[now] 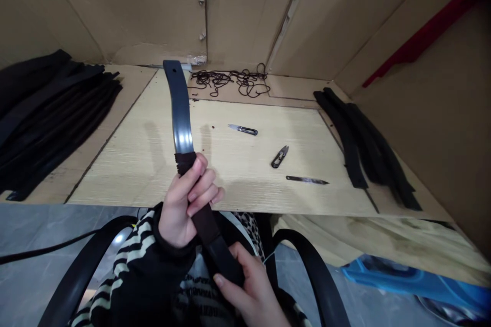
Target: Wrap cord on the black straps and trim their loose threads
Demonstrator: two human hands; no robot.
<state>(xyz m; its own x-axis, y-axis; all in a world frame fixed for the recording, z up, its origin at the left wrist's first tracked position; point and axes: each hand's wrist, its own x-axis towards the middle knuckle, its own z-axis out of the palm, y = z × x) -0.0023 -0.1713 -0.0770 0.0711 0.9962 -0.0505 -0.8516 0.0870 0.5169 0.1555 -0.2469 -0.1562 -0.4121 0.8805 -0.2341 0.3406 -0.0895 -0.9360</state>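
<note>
A long, curved dark strip (pixel 181 112) with a hole near its far end slants up from my lap over the table. Its far part is smooth and shiny; from the middle down a dark brown sleeve or wrap (pixel 207 225) covers it, with a ragged upper edge. My left hand (pixel 187 196) is closed around the wrapped part just below that edge. Lower down, my right hand (pixel 249 283) grips the near end between thumb and fingers. Two thread snips (pixel 243 130) and a slim pointed blade (pixel 307 180) lie on the board to the right.
Dark strips are piled at the left (pixel 57 112), and several more black strips (pixel 368 148) lie at the right. Tangled dark cord (pixel 230 80) rests by the cardboard wall (pixel 245 15). A red piece (pixel 425 33) is on the right wall. Chair armrests (pixel 318 271) flank me.
</note>
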